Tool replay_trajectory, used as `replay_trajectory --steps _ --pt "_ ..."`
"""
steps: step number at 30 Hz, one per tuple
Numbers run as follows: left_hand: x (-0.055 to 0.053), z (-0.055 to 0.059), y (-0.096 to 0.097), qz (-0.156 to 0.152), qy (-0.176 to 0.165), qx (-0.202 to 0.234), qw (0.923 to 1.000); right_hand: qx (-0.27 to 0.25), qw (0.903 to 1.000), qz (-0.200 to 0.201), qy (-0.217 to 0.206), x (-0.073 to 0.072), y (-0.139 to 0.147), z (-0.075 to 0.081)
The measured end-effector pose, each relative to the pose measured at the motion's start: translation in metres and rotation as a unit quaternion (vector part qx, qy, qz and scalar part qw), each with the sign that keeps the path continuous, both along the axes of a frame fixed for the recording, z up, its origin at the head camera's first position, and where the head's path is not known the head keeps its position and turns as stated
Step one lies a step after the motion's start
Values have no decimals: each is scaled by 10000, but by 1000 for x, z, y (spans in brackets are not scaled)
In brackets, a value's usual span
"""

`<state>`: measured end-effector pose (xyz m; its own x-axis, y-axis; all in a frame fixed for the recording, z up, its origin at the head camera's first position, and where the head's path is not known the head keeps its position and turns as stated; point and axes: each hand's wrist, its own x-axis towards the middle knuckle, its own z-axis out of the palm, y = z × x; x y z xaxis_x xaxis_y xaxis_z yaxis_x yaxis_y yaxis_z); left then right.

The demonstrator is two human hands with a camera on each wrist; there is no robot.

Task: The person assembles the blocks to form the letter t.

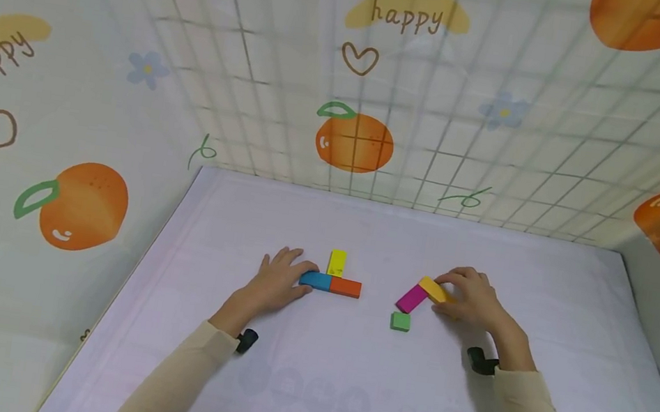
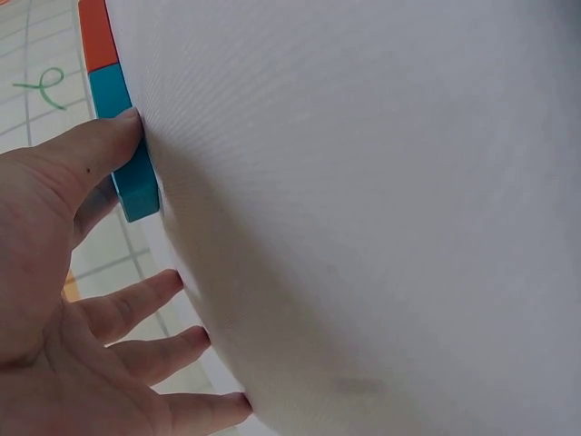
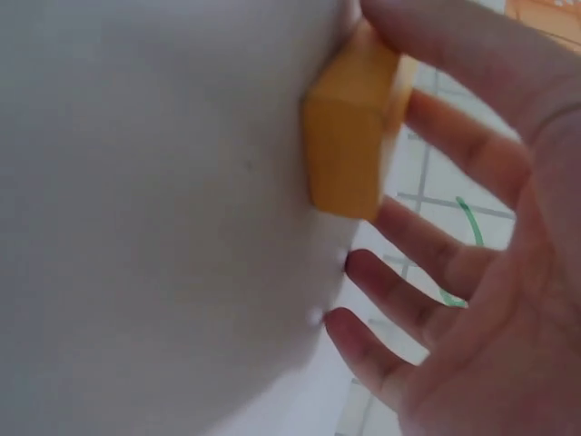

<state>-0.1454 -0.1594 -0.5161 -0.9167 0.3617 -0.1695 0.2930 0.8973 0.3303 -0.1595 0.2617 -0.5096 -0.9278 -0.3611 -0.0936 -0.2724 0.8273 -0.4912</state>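
On the white table, my left hand (image 1: 277,283) pinches the left end of a blue block (image 1: 316,280) between thumb and forefinger; its other fingers are spread, tips on the table. End to end with the blue block lies an orange-red block (image 1: 346,288). Behind their joint is a yellow block (image 1: 337,263). My right hand (image 1: 474,299) pinches an amber block (image 1: 435,290), which in the right wrist view shows as a thick bar (image 3: 345,136) by the thumb. A magenta block (image 1: 412,298) slants down-left from the amber one's left end. Near its lower end lies a small green block (image 1: 400,321).
A white cloth-like surface (image 1: 304,392) covers the table. Behind it and at both sides hang curtains (image 1: 270,92) printed with oranges, hearts and a grid. Dark wrist devices (image 1: 482,362) sit at both sleeve cuffs.
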Motion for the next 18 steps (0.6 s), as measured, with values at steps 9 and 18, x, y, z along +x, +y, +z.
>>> replay_trajectory --steps 9,18 --pt "1 1 0 -6 40 -6 10000 31 9987 -495 130 7 -7 1" --pt "2 3 1 -14 8 16 10000 -49 9976 -646 238 12 -10 4"
